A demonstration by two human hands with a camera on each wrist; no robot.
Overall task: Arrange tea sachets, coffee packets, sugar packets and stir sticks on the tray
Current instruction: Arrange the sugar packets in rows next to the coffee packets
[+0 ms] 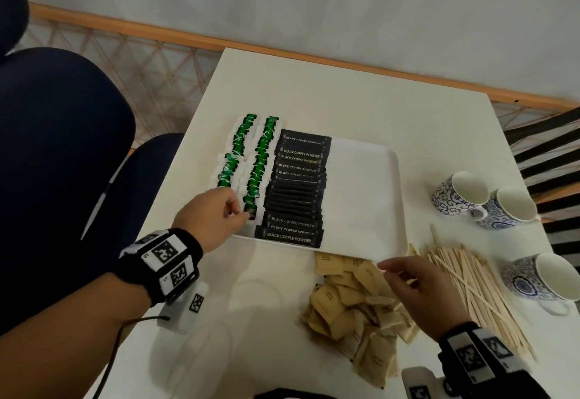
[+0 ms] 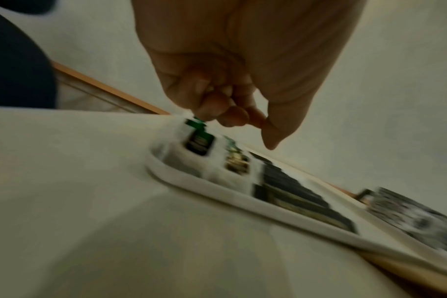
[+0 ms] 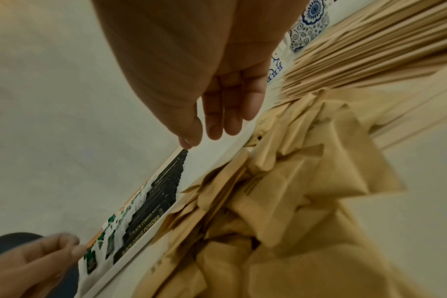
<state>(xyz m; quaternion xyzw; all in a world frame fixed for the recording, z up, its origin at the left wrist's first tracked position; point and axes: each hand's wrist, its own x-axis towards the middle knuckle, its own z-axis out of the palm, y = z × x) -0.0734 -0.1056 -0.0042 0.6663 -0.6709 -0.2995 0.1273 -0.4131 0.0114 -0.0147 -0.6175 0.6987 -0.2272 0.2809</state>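
Observation:
A white tray (image 1: 367,191) (image 2: 217,187) holds two columns of green-tagged tea sachets (image 1: 254,172) (image 2: 199,141) and one column of black coffee packets (image 1: 295,185) (image 3: 161,201); its right part is bare. My left hand (image 1: 240,213) (image 2: 242,125) is at the tray's near-left corner. Its fingers are curled, and the thumb points at the nearest sachet's tag, with nothing visibly held. My right hand (image 1: 389,270) (image 3: 207,137) hovers with relaxed fingers over a heap of brown sugar packets (image 1: 354,304) (image 3: 293,181) just in front of the tray. Wooden stir sticks (image 1: 470,285) (image 3: 357,50) lie to the right.
Three blue-patterned cups (image 1: 461,194) (image 1: 514,210) (image 1: 546,276) stand at the table's right side. A dark blue chair (image 1: 62,147) sits close to the table's left edge. A wall runs behind the table's far edge.

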